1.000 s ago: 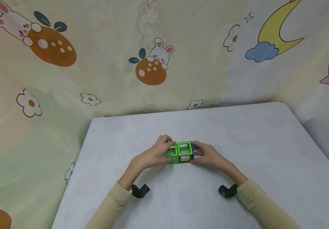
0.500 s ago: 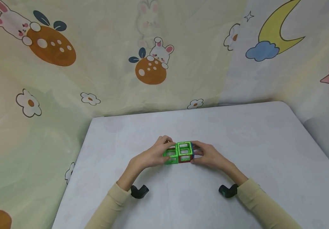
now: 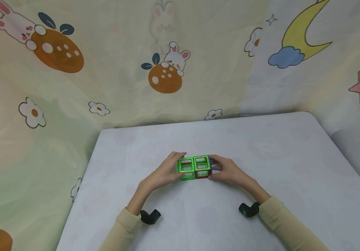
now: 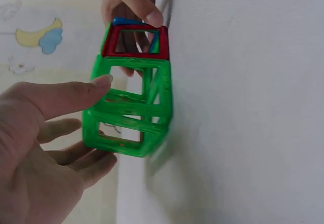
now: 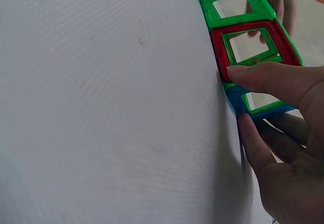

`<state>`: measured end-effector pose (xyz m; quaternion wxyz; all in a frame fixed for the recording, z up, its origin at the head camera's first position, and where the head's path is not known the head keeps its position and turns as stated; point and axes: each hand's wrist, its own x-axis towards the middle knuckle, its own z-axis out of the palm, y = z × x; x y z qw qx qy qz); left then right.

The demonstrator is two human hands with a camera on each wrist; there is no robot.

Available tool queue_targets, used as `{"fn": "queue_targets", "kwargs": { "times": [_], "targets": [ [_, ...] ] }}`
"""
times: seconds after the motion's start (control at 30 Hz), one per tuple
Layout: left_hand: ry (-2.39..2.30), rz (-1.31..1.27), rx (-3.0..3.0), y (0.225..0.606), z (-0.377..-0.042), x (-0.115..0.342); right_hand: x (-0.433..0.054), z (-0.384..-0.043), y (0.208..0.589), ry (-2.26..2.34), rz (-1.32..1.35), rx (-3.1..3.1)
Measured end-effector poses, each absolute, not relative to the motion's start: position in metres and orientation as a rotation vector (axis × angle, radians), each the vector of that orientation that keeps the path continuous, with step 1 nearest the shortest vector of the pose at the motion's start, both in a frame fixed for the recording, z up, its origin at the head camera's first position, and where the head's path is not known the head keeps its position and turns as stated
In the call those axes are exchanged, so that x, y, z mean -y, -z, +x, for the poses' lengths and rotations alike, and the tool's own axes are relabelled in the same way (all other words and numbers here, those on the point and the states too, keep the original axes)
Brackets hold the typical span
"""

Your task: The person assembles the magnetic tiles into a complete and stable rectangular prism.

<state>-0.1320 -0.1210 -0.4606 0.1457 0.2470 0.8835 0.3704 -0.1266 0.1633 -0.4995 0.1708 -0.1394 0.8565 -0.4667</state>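
Note:
A hollow block of magnetic tiles [image 3: 194, 164], shaped like two cubes side by side, sits between both hands on the table. Its left cube shows green frames; the right one has a green top, a red front tile [image 5: 218, 51] and a blue end tile [image 5: 236, 100]. My left hand [image 3: 164, 173] holds the left cube, thumb on the near face and fingers around the far side. At the opposite end, my right hand [image 3: 229, 170] grips the right cube, its thumb on the red tile and other fingers at the blue end. The fingers partly hide both ends.
A white-covered table [image 3: 198, 219] lies under the hands. A printed curtain [image 3: 114, 69] with rabbits, flowers and a moon hangs behind its far edge and along the sides. Black wrist devices [image 3: 150, 217] sit at both cuffs.
My left hand has slid left toward the block's outer end and its upper fingers have straightened, baring more of the left cube. The right hand and the block have stayed put.

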Motion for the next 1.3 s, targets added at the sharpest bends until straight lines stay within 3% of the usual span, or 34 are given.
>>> {"fn": "queue_targets", "kwargs": {
  "times": [0.3, 1.3],
  "targets": [
    [-1.239, 0.573, -2.501, 0.485, -0.131, 0.13, -0.163, -0.129, 0.499, 1.333, -0.396, -2.44],
    [-1.276, 0.502, -2.474, 0.496, -0.153, 0.134, -0.16, -0.149, 0.501, 1.298, -0.38, -2.476]
  ]
}}
